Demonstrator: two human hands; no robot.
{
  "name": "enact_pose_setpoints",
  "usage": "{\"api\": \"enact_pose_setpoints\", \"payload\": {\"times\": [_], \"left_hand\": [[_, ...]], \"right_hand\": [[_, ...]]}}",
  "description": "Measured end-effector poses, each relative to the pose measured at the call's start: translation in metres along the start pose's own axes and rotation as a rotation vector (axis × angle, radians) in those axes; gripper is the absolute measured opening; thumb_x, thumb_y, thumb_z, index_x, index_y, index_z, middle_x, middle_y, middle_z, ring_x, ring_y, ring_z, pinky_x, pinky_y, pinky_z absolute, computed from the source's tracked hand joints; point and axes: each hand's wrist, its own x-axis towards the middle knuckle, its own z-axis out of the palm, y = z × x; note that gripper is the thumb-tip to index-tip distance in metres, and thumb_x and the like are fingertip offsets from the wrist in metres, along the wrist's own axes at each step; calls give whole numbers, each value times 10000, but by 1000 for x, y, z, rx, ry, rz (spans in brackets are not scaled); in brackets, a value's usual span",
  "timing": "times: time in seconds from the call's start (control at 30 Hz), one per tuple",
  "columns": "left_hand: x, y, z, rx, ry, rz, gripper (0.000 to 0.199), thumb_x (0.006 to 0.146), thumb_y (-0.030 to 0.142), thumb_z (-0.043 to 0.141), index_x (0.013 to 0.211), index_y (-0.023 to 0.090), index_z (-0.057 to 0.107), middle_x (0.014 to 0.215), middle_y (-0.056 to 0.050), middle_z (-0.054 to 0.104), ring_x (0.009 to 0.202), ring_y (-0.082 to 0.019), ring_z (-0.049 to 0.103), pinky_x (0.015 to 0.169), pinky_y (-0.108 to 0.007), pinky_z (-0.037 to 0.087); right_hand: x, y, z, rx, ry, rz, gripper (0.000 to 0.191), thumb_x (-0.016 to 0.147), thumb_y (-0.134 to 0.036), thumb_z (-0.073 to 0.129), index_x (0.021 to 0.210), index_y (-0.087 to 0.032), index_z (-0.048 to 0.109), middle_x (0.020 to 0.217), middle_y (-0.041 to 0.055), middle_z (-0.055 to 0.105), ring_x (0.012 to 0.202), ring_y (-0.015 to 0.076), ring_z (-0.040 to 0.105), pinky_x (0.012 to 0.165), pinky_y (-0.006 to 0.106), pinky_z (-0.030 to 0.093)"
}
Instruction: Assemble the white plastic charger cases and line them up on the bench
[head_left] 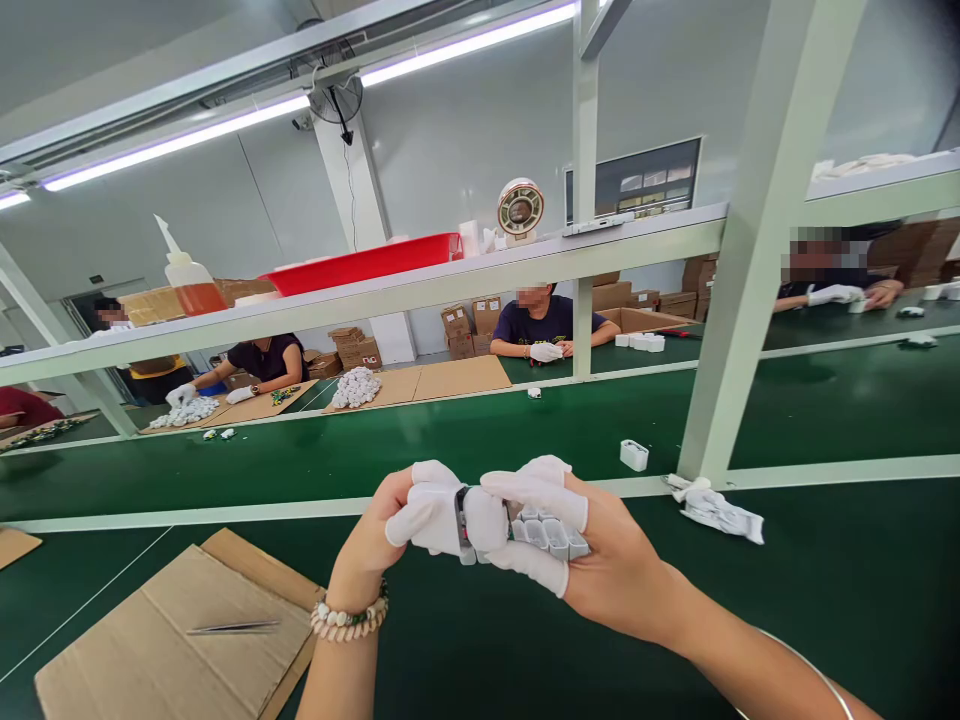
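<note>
We hold the white and grey plastic part with small open compartments above the green table. Our left hand keeps a narrow grip on its left end, and our right hand is closed around its right end. To the left of this part, the thin metal tweezers lie on the flat brown cardboard. To its right lies the crumpled white cloth; beyond it, also rightward, stands the hollow white oval shell.

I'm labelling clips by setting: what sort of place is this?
Probably a factory assembly line: small white parts sit along a long green belt or bench, gloved workers are spaced beside it, and cardboard boxes are stacked behind.
</note>
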Motion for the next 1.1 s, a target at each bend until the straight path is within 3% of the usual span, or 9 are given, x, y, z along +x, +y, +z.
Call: {"api": "enact_pose_setpoints", "payload": {"times": [0.2, 0.37, 0.47, 0.63, 0.8, 0.93, 1.1], "left_hand": [[2, -4, 1, 1, -13, -26, 500, 747, 623, 608, 858, 138, 661, 654, -16, 529, 479, -98, 451, 417, -206, 368], [4, -4, 6, -2, 49, -5, 490, 759, 613, 603, 830, 131, 658, 613, 13, 454, 444, -63, 362, 386, -187, 299], [5, -4, 9, -17, 78, -10, 492, 772, 609, 594, 847, 127, 654, 600, 26, 427, 430, -52, 326, 371, -182, 285], [7, -8, 11, -27, 134, -4, 492, 806, 607, 560, 862, 123, 632, 556, 51, 380, 419, -43, 289, 369, -175, 286], [9, -3, 19, -28, 129, -50, 456, 795, 587, 598, 780, 131, 576, 573, 47, 401, 451, -39, 318, 392, -165, 274], [11, 2, 24, -52, 121, -81, 471, 769, 608, 616, 785, 143, 545, 591, 45, 409, 474, -44, 324, 408, -172, 265], [13, 0, 26, -87, 136, -65, 419, 768, 551, 651, 782, 147, 539, 632, 38, 415, 500, -46, 331, 418, -170, 257]], "right_hand": [[-2, 4, 6, -57, 23, -17, 536, 850, -159, 644, 1340, -289, 473, 1029, 63, 632, 860, 193, 558, 755, 347, 495], [-1, 4, 11, -73, 84, 105, 452, 833, -229, 670, 1257, -280, 521, 976, 56, 645, 828, 196, 596, 698, 328, 522], [2, 6, 13, -147, 159, -21, 379, 848, -208, 649, 1212, -276, 573, 955, 69, 654, 827, 209, 599, 692, 341, 521], [3, 10, 15, -228, 200, -154, 477, 844, -151, 645, 1292, -273, 538, 986, 98, 639, 855, 230, 584, 681, 359, 511], [-2, 14, 17, -196, 192, -66, 440, 844, -186, 656, 1258, -296, 559, 1007, 88, 634, 886, 234, 588, 692, 349, 514], [-7, 23, 21, -56, 248, 14, 368, 845, -182, 653, 1181, -324, 598, 1006, 54, 645, 884, 211, 614, 692, 315, 535], [-5, 37, 25, 14, 310, 94, 259, 826, -295, 693, 1084, -318, 672, 977, 35, 688, 857, 224, 667, 657, 312, 571]]}}
